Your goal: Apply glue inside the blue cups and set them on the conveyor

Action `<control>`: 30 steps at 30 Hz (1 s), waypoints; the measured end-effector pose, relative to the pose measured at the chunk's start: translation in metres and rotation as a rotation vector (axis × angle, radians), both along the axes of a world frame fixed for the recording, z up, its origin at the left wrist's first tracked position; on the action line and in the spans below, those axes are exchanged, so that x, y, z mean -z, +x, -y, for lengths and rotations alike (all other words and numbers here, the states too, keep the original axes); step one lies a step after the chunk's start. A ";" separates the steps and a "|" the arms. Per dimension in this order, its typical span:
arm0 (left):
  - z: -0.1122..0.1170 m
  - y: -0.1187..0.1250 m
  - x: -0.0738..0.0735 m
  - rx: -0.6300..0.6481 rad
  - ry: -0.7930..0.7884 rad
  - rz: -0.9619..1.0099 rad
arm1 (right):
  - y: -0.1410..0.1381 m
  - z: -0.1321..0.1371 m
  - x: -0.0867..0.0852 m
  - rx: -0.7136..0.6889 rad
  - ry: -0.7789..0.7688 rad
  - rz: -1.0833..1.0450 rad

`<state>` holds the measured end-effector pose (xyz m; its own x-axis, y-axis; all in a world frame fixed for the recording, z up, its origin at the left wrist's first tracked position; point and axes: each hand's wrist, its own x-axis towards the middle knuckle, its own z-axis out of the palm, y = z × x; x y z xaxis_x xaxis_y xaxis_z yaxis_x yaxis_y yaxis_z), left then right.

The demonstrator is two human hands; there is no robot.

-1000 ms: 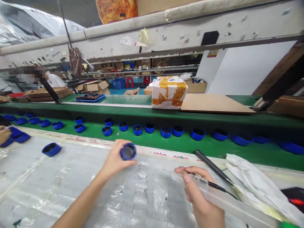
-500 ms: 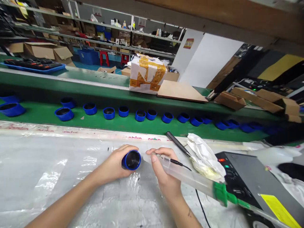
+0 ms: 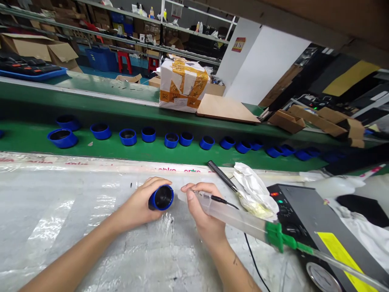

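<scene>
My left hand [image 3: 142,205] is closed around a blue ring-shaped cup [image 3: 154,198] with a dark inside, its opening tilted up toward me. My right hand [image 3: 206,211] grips a clear dispensing syringe [image 3: 240,219] with a green cap and an air tube at its back end. The syringe's tip points left at the cup, just short of its rim. A black cable runs from a small switch clipped on the barrel beneath my fingers. Whether any fluid leaves the tip cannot be made out.
Blue cups [image 3: 128,137] stand in a loose row on the green belt [image 3: 121,152]. To the right are a grey dispenser box [image 3: 306,207], a crumpled white cloth [image 3: 253,188] and a black-handled tool [image 3: 221,174]. Plastic film [image 3: 91,178] covers the bench. A taped carton [image 3: 184,87] sits behind.
The camera view has shifted, moving the whole scene up and left in the picture. Both hands keep their grips, with the syringe tip still close beside the cup.
</scene>
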<state>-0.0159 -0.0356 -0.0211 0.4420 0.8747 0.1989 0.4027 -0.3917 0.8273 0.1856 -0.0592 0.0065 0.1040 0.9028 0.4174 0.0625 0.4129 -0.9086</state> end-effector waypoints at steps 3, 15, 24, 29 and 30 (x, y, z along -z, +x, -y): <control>0.000 0.000 -0.001 -0.004 0.029 -0.004 | -0.001 0.000 -0.001 -0.002 0.004 0.006; -0.001 0.000 0.001 -0.007 0.058 -0.028 | -0.002 0.001 -0.002 -0.017 0.009 0.001; 0.000 -0.002 -0.001 -0.007 0.036 -0.038 | -0.001 0.000 -0.006 0.026 -0.014 0.051; 0.000 -0.001 -0.002 -0.011 0.049 -0.037 | -0.001 0.001 -0.008 0.025 -0.038 0.073; 0.000 -0.001 -0.002 -0.012 0.052 -0.036 | -0.001 0.001 -0.008 0.022 -0.042 0.073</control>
